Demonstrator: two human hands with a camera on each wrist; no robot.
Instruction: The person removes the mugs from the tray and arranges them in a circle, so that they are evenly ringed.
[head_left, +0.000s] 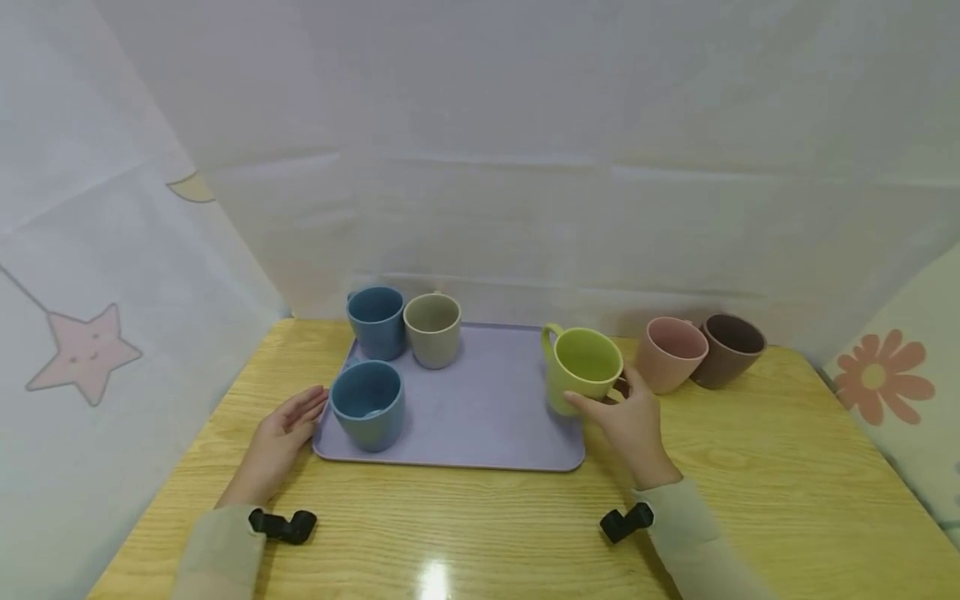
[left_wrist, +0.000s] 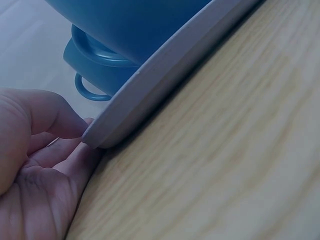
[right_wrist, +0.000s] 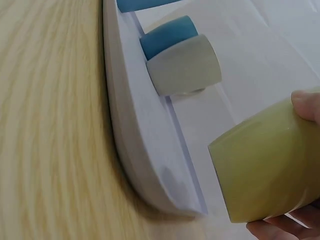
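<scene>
A yellow-green mug [head_left: 588,358] is in my right hand [head_left: 630,425], thumb on its near side and fingers round the right. It hangs slightly tilted above the right end of the lilac tray [head_left: 487,417], its handle toward the back left. In the right wrist view, a gap separates the mug [right_wrist: 265,165] from the tray [right_wrist: 142,130]. My left hand [head_left: 281,437] touches the tray's left edge with extended fingers. Close by, a blue mug [head_left: 369,417] stands at the tray's front left. Behind it are another blue mug [head_left: 378,329] and a beige-grey mug [head_left: 435,337].
A pink mug [head_left: 667,367] and a brown mug [head_left: 720,367] stand side by side on the wooden table [head_left: 465,533], right of the tray. A pale cloth [head_left: 480,167] hangs behind the table, and printed cloth flanks both sides.
</scene>
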